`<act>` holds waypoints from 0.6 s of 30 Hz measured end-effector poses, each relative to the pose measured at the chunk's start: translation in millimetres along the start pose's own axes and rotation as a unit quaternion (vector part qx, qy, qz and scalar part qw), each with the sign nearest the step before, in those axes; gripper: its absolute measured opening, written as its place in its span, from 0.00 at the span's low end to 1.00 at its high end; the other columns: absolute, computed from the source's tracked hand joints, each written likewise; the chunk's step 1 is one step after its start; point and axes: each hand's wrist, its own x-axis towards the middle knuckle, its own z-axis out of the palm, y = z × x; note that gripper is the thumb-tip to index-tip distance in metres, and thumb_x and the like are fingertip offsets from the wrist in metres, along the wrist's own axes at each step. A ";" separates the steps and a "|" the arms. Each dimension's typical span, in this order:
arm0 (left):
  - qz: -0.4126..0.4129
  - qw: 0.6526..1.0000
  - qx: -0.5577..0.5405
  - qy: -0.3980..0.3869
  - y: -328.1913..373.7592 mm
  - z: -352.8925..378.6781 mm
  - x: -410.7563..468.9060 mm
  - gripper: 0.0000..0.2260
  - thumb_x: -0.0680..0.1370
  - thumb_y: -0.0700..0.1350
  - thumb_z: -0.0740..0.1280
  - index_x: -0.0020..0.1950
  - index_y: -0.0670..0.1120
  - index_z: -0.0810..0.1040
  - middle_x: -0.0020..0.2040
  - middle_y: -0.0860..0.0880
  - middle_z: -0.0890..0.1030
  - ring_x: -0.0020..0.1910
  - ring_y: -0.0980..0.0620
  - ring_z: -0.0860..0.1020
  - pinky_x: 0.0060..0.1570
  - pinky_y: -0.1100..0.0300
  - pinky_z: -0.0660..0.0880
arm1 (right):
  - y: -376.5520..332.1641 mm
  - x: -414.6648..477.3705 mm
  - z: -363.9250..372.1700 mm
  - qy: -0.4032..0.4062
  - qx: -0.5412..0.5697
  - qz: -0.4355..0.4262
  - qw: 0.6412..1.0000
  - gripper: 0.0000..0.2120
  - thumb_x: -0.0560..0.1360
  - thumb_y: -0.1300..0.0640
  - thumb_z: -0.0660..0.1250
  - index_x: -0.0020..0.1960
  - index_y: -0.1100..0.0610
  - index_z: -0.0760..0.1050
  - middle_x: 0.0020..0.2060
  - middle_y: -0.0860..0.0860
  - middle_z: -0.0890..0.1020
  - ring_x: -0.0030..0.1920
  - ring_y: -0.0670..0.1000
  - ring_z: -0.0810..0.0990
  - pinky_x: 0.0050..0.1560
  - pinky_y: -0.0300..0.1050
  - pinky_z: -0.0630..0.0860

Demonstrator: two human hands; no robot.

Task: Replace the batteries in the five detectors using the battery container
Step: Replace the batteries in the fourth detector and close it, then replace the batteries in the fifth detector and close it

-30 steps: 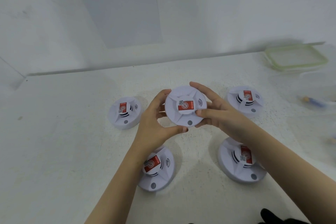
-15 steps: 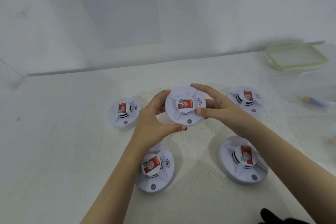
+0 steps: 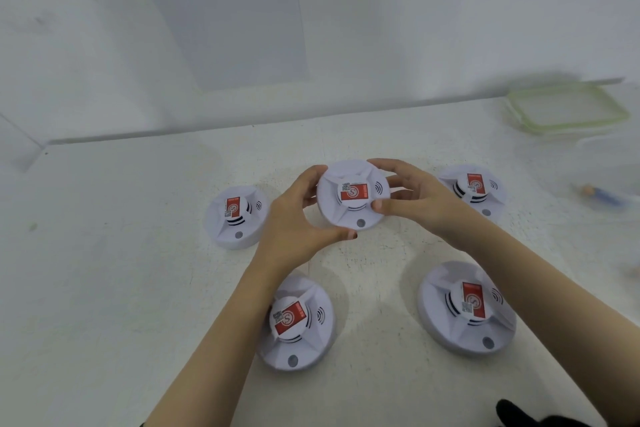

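Both hands (image 3: 360,208) clasped around the middle detector (image 3: 349,196) at frame centre, label turned slightly since a moment ago, likely twisting it open for batteries.

The white paper sheet taped to the wall (image 3: 228,10) carries partly legible numbered lines, among them "Tutup penutup kompartmen bateri" and "Tekan butang ujian kendiri untuk memulakan ujian", while the round white plastic detector held in both hands (image 3: 353,196) bears a red label with a circled "S".

Four detectors (image 3: 465,308) on table (image 3: 104,288) around held detector (image 3: 351,196)
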 end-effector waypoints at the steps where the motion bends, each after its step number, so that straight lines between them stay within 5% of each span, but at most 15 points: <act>1: -0.003 1.000 0.006 -0.002 -0.6 0.3 1.1 0.36 0.60 0.45 0.82 0.63 0.55 0.70 0.57 0.62 0.77 0.57 0.62 0.76 0.52 0.74 0.72 | 0.5 1.3 0.0 0.003 -0.004 0.001 1.000 0.25 0.72 0.62 0.71 0.67 0.48 0.70 0.56 0.52 0.79 0.52 0.52 0.81 0.53 0.43 0.79; 7: -0.044 0.997 0.038 -0.041 -0.9 0.7 7.5 0.36 0.61 0.46 0.82 0.64 0.53 0.70 0.54 0.65 0.75 0.55 0.63 0.74 0.51 0.73 0.68 | 1.3 8.6 -0.3 0.007 -0.072 0.011 0.997 0.25 0.73 0.61 0.70 0.67 0.50 0.71 0.55 0.48 0.80 0.52 0.48 0.80 0.52 0.38 0.78; 10: -0.054 0.993 0.067 -0.080 1.8 -0.9 9.5 0.33 0.62 0.46 0.81 0.62 0.55 0.69 0.50 0.67 0.74 0.50 0.67 0.72 0.44 0.79 0.66 | -2.8 10.0 0.4 -0.002 -0.117 0.000 0.993 0.17 0.73 0.63 0.70 0.59 0.50 0.76 0.47 0.44 0.82 0.47 0.46 0.79 0.50 0.36 0.77; 14: -0.064 0.988 0.082 -0.115 3.2 -1.5 10.7 0.32 0.65 0.44 0.80 0.66 0.46 0.71 0.46 0.64 0.72 0.41 0.77 0.69 0.39 0.84 0.65 | -3.8 13.4 2.7 -0.011 -0.154 0.016 0.988 0.15 0.74 0.63 0.69 0.59 0.53 0.76 0.43 0.42 0.80 0.46 0.46 0.79 0.49 0.39 0.77; 18: -0.075 0.985 0.092 -0.123 9.1 -4.6 8.9 0.33 0.67 0.45 0.78 0.69 0.46 0.70 0.49 0.66 0.71 0.49 0.66 0.72 0.42 0.86 0.62 | -5.1 17.7 4.0 -0.013 -0.194 0.031 0.980 0.21 0.74 0.61 0.68 0.66 0.55 0.71 0.52 0.47 0.79 0.47 0.45 0.77 0.48 0.35 0.75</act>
